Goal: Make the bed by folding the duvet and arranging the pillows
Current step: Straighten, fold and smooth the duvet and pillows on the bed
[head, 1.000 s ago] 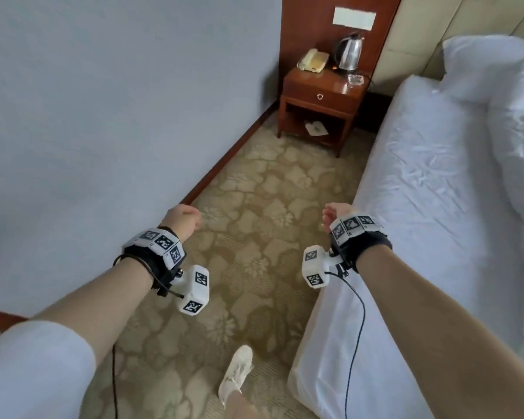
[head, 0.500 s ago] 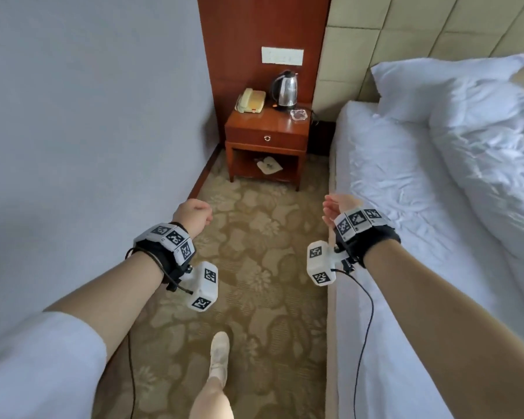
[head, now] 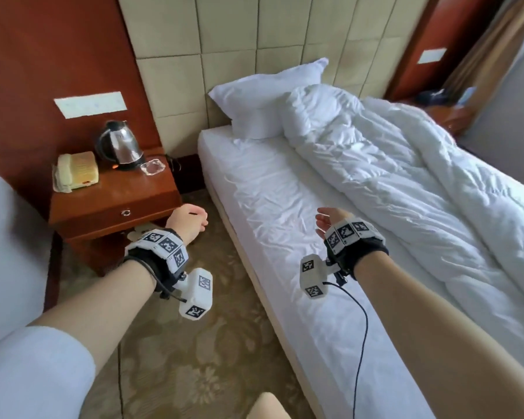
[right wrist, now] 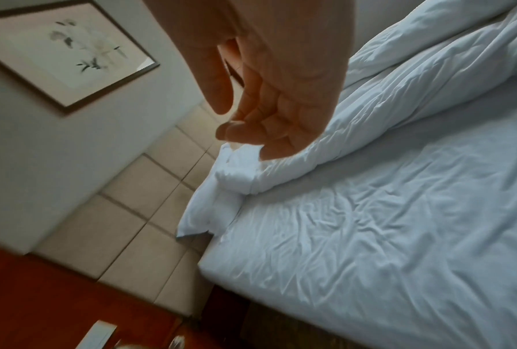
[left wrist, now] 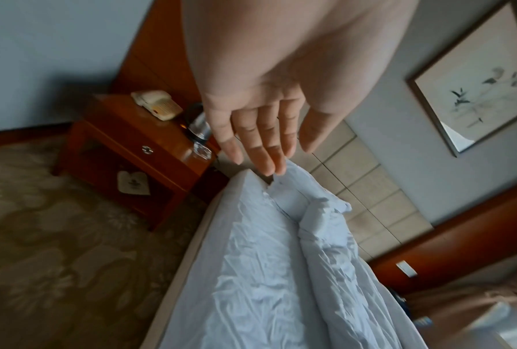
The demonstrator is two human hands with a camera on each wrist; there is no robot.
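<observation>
A single bed (head: 285, 213) with a wrinkled white sheet fills the right of the head view. A crumpled white duvet (head: 421, 182) lies bunched along its far side. A white pillow (head: 263, 98) leans against the padded headboard, and a second pillow (head: 315, 113) lies partly under the duvet's top end. My left hand (head: 189, 220) hovers over the floor gap between nightstand and bed, its fingers (left wrist: 251, 141) straight and empty. My right hand (head: 330, 217) hangs above the bare sheet, its fingers (right wrist: 251, 127) loosely curled, holding nothing.
A wooden nightstand (head: 112, 207) stands left of the bed with a cream telephone (head: 77, 172), a steel kettle (head: 120, 145) and a glass ashtray (head: 152, 167). Patterned carpet (head: 176, 358) runs alongside the bed. A framed picture (left wrist: 478, 78) hangs above the headboard.
My view has swung right from the wall and floor to the bed, and I have stepped closer to its head end. Both hands stay raised and empty, the right one now over the sheet.
</observation>
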